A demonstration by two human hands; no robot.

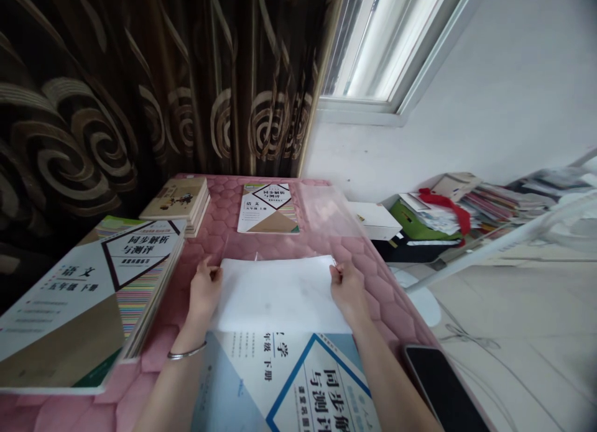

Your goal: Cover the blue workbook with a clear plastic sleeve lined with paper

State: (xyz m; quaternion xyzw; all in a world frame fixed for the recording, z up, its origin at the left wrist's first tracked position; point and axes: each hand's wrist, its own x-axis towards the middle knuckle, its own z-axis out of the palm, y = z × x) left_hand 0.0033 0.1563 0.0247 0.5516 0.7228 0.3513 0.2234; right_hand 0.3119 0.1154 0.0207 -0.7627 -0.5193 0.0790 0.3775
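A white sheet lies flat in front of me, across the upper part of a blue-and-white workbook. Whether the sheet belongs to the workbook, I cannot tell. My left hand, with a silver bangle on the wrist, pinches its upper left corner. At the upper right corner, my right hand is closed on it the same way. Faint, shiny clear plastic shows just past the sheet's far edge, between the hands. My forearms hide parts of the workbook's sides.
Left is a stack of large workbooks, with smaller books behind. Another workbook and a clear plastic cover lie at the back of the pink padded tabletop. A phone rests at the right edge, near a white stand.
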